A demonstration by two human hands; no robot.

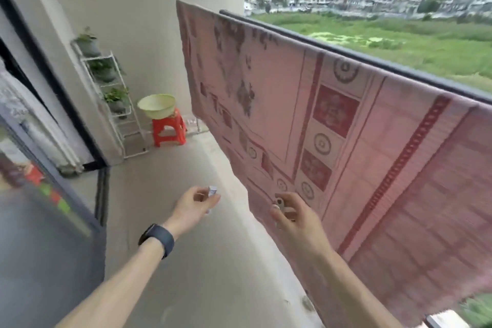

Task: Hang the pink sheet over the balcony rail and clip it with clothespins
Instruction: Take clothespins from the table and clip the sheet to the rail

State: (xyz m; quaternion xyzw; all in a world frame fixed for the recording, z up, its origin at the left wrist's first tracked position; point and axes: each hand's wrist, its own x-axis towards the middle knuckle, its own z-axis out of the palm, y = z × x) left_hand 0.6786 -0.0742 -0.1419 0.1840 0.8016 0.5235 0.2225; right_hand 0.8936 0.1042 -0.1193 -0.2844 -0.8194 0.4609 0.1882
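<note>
The pink sheet (332,125), patterned in dark red, hangs draped over the dark balcony rail (314,42) and falls toward the floor on my side. My left hand (193,206), with a dark watch on its wrist, pinches a small pale clothespin (212,191) out over the floor, left of the sheet. My right hand (291,217) is in front of the sheet's lower edge and holds a grey clothespin (280,204) in curled fingers. Both hands are well below the rail.
A red plastic stool (169,129) carrying a pale green basin (156,105) stands at the far wall beside a white plant rack (111,93) with potted plants. A dark-framed glass sliding door (53,157) runs along the left. Grey concrete floor (165,247) lies between door and rail.
</note>
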